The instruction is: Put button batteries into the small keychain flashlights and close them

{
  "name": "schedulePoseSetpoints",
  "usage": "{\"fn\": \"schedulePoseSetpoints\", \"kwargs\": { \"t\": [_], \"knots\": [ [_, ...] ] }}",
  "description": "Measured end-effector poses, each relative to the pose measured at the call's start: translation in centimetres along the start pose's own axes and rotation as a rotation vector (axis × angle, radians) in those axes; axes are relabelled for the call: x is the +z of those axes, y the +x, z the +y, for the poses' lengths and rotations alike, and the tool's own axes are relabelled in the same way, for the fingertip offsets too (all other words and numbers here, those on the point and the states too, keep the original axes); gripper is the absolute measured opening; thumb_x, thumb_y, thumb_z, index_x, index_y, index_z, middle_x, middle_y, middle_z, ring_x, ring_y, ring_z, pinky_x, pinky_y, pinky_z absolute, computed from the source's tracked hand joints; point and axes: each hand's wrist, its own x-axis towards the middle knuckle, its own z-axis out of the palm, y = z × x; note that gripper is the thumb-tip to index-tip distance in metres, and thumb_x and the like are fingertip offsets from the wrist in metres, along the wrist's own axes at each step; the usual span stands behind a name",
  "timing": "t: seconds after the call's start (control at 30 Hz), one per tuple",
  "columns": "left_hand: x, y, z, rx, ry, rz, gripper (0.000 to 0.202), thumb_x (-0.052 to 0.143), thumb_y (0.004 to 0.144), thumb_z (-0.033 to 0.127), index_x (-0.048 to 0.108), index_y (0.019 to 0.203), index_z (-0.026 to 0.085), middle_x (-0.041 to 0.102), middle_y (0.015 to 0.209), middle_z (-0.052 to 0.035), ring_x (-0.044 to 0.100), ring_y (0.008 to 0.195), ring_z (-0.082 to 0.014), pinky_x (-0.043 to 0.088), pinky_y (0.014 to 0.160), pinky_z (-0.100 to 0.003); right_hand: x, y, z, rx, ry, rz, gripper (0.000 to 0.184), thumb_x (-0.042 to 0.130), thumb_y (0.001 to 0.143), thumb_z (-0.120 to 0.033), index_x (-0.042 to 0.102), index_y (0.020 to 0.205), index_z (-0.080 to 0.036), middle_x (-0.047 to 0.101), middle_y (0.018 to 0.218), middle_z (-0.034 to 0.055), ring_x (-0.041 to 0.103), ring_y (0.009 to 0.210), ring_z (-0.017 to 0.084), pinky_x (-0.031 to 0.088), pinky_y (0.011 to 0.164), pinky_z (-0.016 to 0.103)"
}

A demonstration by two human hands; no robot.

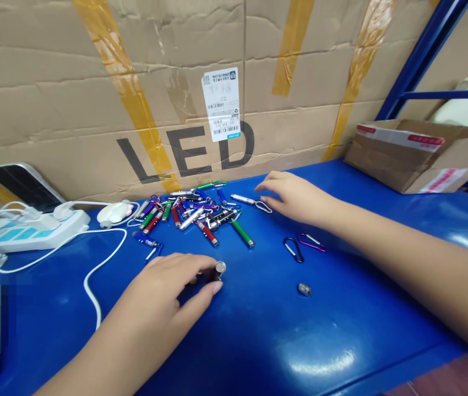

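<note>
My left hand [176,289] grips a small flashlight [219,268] between thumb and fingers. Its round silver end points up toward me, and the rest is mostly behind the fingers. My right hand [286,195] reaches over the table with its fingers apart and curved, close to a silver flashlight [242,199] with a carabiner clip [264,207] at its end. Whether the fingertips touch that clip I cannot tell. Left of it lies a pile of small flashlights in several colours, among them a green one [243,234] and a red one [208,233].
Nearer me on the blue table [259,341] lie a black carabiner [293,250], a pink carabiner [311,242] and a small dark metal piece [304,289]. A white power strip [44,231] with cables is at left. An open cardboard box [399,154] stands at right.
</note>
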Motion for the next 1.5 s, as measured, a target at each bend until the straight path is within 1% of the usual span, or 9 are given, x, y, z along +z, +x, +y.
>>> {"fn": "schedulePoseSetpoints", "kwargs": {
  "t": [0.2, 0.47, 0.57, 0.7, 0.87, 1.0, 1.2, 1.37, 1.5],
  "knots": [
    [0.3, -0.3, -0.3, -0.024, 0.003, -0.007, 0.018, 0.056, 0.087, 0.037, 0.07, 0.096, 0.029, 0.075, 0.096, 0.0013, 0.07, 0.085, -0.0194, 0.056, 0.077, -0.032, 1.6, 0.5, 1.8, 0.028, 0.045, -0.05, 0.027, 0.047, 0.089, -0.022, 0.071, 0.096, -0.013, 0.067, 0.097, 0.0121, 0.062, 0.086, 0.021, 0.046, 0.079, 0.031],
    [-0.1, 0.0, -0.2, -0.027, -0.018, -0.015, 0.02, 0.056, 0.086, 0.033, 0.072, 0.096, 0.027, 0.076, 0.094, -0.0012, 0.071, 0.084, -0.0193, 0.056, 0.075, -0.029, -1.5, -0.2, -0.3, 0.13, 0.177, 0.073, 0.024, 0.053, 0.085, -0.027, 0.07, 0.098, -0.019, 0.071, 0.094, 0.0065, 0.064, 0.084, 0.019, 0.048, 0.077, 0.032],
    [-0.2, 0.0, -0.1, -0.057, -0.033, -0.012, 0.02, 0.057, 0.085, 0.033, 0.072, 0.098, 0.029, 0.076, 0.096, 0.0003, 0.071, 0.086, -0.0189, 0.056, 0.077, -0.029, -2.0, -0.4, 0.4, 0.164, 0.015, -0.094, 0.025, 0.056, 0.083, -0.031, 0.071, 0.097, -0.017, 0.071, 0.097, 0.0102, 0.064, 0.084, 0.022, 0.048, 0.074, 0.033],
    [-0.2, 0.0, 0.0, -0.071, -0.047, -0.037, 0.019, 0.058, 0.085, 0.031, 0.072, 0.097, 0.029, 0.075, 0.096, 0.0012, 0.07, 0.087, -0.0184, 0.056, 0.078, -0.029, -1.9, -0.6, 1.4, 0.206, 0.047, -0.396, 0.021, 0.058, 0.081, -0.028, 0.071, 0.094, -0.019, 0.072, 0.094, 0.0072, 0.065, 0.08, 0.021, 0.047, 0.067, 0.03],
    [-0.3, 0.0, 0.1, -0.069, -0.032, -0.047, 0.019, 0.057, 0.086, 0.032, 0.072, 0.098, 0.029, 0.075, 0.097, 0.0007, 0.07, 0.088, -0.0193, 0.056, 0.079, -0.031, -2.8, -1.0, 0.2, 0.192, 0.086, -0.363, 0.031, 0.047, 0.089, -0.041, 0.07, 0.091, -0.02, 0.072, 0.094, 0.0079, 0.065, 0.08, 0.021, 0.046, 0.066, 0.031],
    [-0.3, 0.0, -0.1, -0.039, -0.015, -0.054, 0.021, 0.054, 0.088, 0.032, 0.072, 0.099, 0.029, 0.075, 0.098, 0.0004, 0.07, 0.088, -0.0198, 0.055, 0.08, -0.032, -4.4, -1.8, -0.8, 0.188, 0.076, -0.497, 0.035, 0.055, 0.083, -0.053, 0.07, 0.084, -0.022, 0.071, 0.084, 0.0067, 0.064, 0.071, 0.021, 0.043, 0.058, 0.03],
    [0.0, 0.0, -0.2, -0.054, -0.016, -0.067, 0.022, 0.054, 0.088, 0.034, 0.072, 0.099, 0.03, 0.075, 0.098, 0.0017, 0.07, 0.089, -0.0199, 0.055, 0.081, -0.033, -4.4, -2.2, -0.6, 0.165, 0.076, -0.655, 0.017, 0.061, 0.077, -0.034, 0.068, 0.087, -0.021, 0.07, 0.083, 0.0031, 0.063, 0.071, 0.019, 0.042, 0.056, 0.027],
    [0.0, 0.0, -0.2, -0.067, -0.041, -0.078, 0.021, 0.055, 0.087, 0.035, 0.071, 0.1, 0.031, 0.075, 0.099, 0.0025, 0.07, 0.09, -0.02, 0.053, 0.081, -0.032, -3.8, -1.6, -0.8, 0.139, 0.172, -0.508, 0.018, 0.059, 0.076, -0.027, 0.07, 0.089, -0.019, 0.07, 0.084, 0.0037, 0.064, 0.074, 0.019, 0.045, 0.063, 0.028],
    [-0.2, 0.0, -0.2, -0.064, -0.069, -0.08, 0.02, 0.056, 0.087, 0.032, 0.07, 0.099, 0.031, 0.075, 0.097, 0.0033, 0.069, 0.089, -0.0194, 0.051, 0.08, -0.031, -3.5, -1.5, -2.7, 0.053, 0.451, -0.342, 0.03, 0.059, 0.077, -0.028, 0.071, 0.104, -0.019, 0.07, 0.094, 0.0041, 0.065, 0.081, 0.018, 0.05, 0.072, 0.028]
  ]
}}
